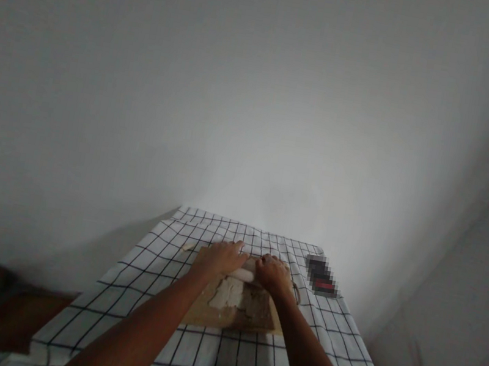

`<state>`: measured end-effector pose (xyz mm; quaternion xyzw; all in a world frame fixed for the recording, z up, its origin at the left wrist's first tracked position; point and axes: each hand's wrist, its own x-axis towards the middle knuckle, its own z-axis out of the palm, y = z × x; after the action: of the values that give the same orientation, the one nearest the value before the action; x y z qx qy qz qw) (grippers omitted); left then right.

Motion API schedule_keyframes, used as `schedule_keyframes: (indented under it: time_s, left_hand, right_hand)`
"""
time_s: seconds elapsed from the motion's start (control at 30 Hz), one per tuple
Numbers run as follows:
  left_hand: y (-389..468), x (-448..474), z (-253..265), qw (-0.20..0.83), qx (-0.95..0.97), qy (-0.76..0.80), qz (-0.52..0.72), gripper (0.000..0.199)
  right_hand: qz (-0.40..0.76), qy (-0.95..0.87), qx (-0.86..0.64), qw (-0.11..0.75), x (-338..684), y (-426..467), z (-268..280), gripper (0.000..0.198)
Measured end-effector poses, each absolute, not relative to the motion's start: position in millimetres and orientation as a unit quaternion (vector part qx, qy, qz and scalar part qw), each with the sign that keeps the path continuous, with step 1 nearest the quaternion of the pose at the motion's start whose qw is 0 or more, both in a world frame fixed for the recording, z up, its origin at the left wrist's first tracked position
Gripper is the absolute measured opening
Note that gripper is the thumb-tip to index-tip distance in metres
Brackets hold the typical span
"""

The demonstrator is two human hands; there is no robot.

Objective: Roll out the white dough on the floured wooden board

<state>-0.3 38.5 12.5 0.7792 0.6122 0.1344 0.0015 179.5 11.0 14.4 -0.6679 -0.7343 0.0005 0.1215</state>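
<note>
A pale rolling pin (241, 275) lies crosswise over the far part of a wooden board (209, 316). My left hand (224, 257) is closed over its left end, fingertips pointing away from me. On the right end my right hand (274, 273) is wrapped round, with knuckles up. Just on my side of the pin, a thin, uneven sheet of pale dough (227, 293) is spread on the board. Both hands cover the ends of the pin, so its full length is hidden.
A white cloth with a dark grid (123, 306) covers the table, which stands against a pale wall (255, 116). A blurred-out dark item (321, 277) lies right of the board. A small pale scrap (188, 247) rests to its left. Brown furniture (4, 318) stands at lower left.
</note>
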Motion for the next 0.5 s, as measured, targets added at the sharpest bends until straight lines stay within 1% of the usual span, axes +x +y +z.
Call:
schedule_keyframes:
  time_s: [0.17, 0.3, 0.5]
  left_hand:
    - [73.1, 1.6, 7.2, 0.03, 0.772, 0.611, 0.174, 0.045]
    - [86.5, 3.0, 9.5, 0.024, 0.758, 0.617, 0.207, 0.039]
    - [91.4, 3.7, 9.5, 0.008, 0.762, 0.617, 0.195, 0.037]
  right_hand:
    - [0.065, -0.712, -0.689, 0.12, 188.2, 55.0, 5.2, 0.038]
    - [0.066, -0.716, -0.68, 0.141, 192.9, 74.7, 4.2, 0.035]
    - [0.058, -0.721, -0.67, 0.165, 194.0, 78.6, 3.3, 0.032]
